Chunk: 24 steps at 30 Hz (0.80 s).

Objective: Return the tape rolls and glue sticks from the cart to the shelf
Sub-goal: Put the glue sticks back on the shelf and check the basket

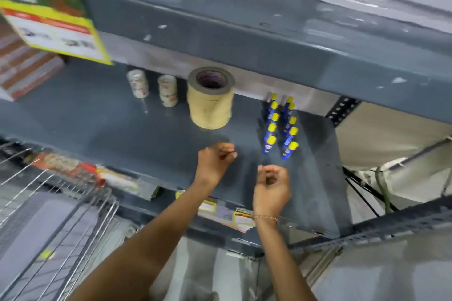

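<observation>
On the grey shelf (122, 129) stands a tall stack of tan tape rolls (210, 102), with two small stacks of clear tape rolls (137, 83) (167, 90) to its left. Blue glue sticks with yellow caps (280, 127) stand upright in two rows at the right of the shelf. My left hand (215, 157) hovers over the shelf front, fingers curled, nothing seen in it. My right hand (271, 186) is beside it, just in front of the nearest glue sticks, fingers curled too. The wire cart (56, 208) is at the lower left.
A yellow price sign (53, 27) hangs from the upper shelf at left. Brown-and-white boxes (24, 68) lie at the shelf's far left. Price labels (227, 212) line the shelf's front edge. A yellow item (47, 254) shows low in the cart. The picture is blurred.
</observation>
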### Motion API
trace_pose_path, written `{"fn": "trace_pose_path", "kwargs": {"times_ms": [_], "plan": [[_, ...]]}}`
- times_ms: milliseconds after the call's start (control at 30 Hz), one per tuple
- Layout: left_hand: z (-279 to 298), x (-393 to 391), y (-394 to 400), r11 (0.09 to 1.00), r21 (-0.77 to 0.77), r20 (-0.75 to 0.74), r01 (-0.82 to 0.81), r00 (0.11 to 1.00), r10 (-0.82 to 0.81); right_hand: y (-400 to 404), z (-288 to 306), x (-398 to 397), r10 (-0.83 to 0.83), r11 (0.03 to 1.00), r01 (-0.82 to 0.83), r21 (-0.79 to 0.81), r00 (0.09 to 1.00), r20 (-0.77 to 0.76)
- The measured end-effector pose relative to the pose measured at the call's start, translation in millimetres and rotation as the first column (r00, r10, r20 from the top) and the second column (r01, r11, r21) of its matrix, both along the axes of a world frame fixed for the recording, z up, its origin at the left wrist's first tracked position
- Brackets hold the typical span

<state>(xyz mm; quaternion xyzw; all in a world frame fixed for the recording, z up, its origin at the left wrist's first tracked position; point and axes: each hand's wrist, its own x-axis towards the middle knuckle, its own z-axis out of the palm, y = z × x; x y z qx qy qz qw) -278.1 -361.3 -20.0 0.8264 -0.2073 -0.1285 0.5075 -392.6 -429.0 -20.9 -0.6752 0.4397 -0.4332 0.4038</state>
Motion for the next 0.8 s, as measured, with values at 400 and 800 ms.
{"fn": "trace_pose_path", "kwargs": {"times_ms": [400, 800], "plan": [[-34, 75, 382, 0.625, -0.109, -0.299, -0.773, 0.625, 0.721, 298, -42, 176, 0.922, 0.323, -0.896, 0.305, 0.226, -0.313], [-220, 25, 554, 0.525, 0.75, -0.414, -0.402, 0.333, 0.847, 515, -217, 222, 0.532, 0.239, -0.639, 0.731, -0.544, -0.649]]}}
